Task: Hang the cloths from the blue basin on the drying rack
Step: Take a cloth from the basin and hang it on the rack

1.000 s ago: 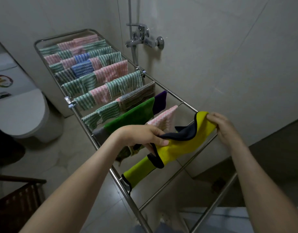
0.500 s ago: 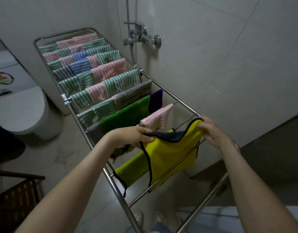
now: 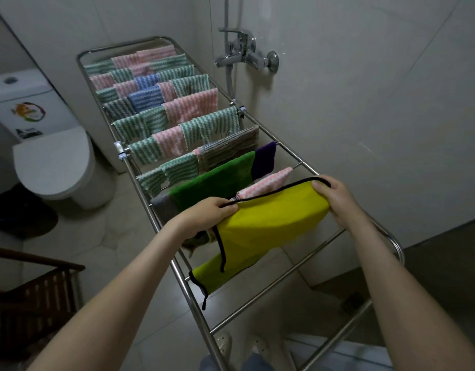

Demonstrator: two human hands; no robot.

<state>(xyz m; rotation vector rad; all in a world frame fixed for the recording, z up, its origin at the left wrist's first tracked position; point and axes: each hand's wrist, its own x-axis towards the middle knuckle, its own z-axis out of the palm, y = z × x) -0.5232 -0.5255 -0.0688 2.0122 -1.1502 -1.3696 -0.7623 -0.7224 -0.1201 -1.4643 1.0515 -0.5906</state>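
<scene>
Far and middle rungs of drying rack [image 3: 394,243] carrying striped, green and purple cloths. Yellow black-trimmed cloth [image 3: 271,223] draping over rung at rack's near end. Left hand [image 3: 204,215] fingers pinching its left edge, right hand [image 3: 335,199] fingers clamping its right corner, spreading it. Nearest rungs lying bare. Basin contents not showing, so remainder unknowable.

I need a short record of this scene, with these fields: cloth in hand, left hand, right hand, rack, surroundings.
cloth in hand: yellow cloth with black edging, partly laid over a near rail
left hand: left hand pinches the cloth's top edge at its left end
right hand: right hand grips its top right corner
rack: drying rack, far rails full of hung cloths, nearest rails bare
surroundings: toilet at left, shower tap on the wall
</scene>
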